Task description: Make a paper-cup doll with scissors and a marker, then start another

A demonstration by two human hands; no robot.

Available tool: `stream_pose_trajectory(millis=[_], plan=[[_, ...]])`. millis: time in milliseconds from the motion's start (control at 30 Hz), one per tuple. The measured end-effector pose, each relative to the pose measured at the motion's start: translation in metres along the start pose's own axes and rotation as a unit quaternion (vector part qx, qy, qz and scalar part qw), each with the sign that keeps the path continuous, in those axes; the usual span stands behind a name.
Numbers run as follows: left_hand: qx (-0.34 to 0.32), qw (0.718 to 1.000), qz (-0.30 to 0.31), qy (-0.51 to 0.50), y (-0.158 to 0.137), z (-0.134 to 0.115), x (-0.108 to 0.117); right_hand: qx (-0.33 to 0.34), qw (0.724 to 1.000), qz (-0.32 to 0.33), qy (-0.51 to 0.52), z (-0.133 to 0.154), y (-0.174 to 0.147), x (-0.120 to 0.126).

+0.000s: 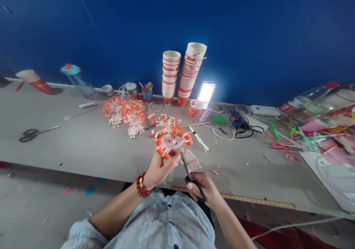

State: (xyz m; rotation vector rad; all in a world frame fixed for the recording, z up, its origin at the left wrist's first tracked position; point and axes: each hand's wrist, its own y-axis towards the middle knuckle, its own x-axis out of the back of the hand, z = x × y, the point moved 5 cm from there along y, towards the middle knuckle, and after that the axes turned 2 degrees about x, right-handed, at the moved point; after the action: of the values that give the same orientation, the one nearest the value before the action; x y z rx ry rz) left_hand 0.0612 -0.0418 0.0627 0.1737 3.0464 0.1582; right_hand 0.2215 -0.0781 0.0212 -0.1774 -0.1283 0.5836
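Observation:
Near the table's front edge, my left hand grips a paper doll with a drawn face and curled orange strips around its head. The doll's body, a drawn dress and legs, extends to the lower right. My right hand is closed around the black handles of a pair of scissors. Their blades point up and left at the doll, by the neck and edge of the dress. Whether the blades are parted is hard to make out. Several similar paper dolls lie to the left.
Two tall stacks of paper cups stand by the blue wall, with a bright lamp beside them. Other scissors lie at left. A glue gun, a white-and-black marker and a heap of straws and scraps are to the right.

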Motion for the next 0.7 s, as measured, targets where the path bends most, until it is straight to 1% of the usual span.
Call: stream_pose_trajectory(millis=[67,133,200,233,333,400,567,700], plan=[[-0.029,0.999,-0.014,-0.02,-0.001,-0.002,0.005,0.004,1.0,0.005,0.01,0.0,-0.001,-0.001],[-0.051,0.996,-0.054,-0.05,0.0,-0.005,0.015,0.003,1.0,0.008,0.016,0.0,-0.001,-0.001],[-0.049,0.993,-0.093,-0.059,0.004,-0.01,0.023,-0.003,1.0,0.009,0.014,0.0,-0.001,-0.003],[-0.042,0.992,-0.105,-0.046,0.006,-0.014,0.027,-0.005,1.0,0.009,0.012,0.0,-0.001,-0.003],[-0.031,0.995,-0.095,0.031,0.013,-0.026,0.03,-0.008,1.0,0.012,0.008,0.001,-0.001,-0.005],[-0.029,0.994,-0.083,0.062,0.016,-0.033,0.03,-0.008,1.0,0.012,0.005,0.001,-0.001,-0.005],[-0.016,0.993,-0.069,0.097,0.019,-0.037,0.03,-0.005,1.0,0.001,-0.006,0.0,-0.004,-0.005],[-0.013,0.992,-0.062,0.109,0.02,-0.039,0.029,-0.016,1.0,0.001,-0.013,0.001,-0.005,-0.006]])
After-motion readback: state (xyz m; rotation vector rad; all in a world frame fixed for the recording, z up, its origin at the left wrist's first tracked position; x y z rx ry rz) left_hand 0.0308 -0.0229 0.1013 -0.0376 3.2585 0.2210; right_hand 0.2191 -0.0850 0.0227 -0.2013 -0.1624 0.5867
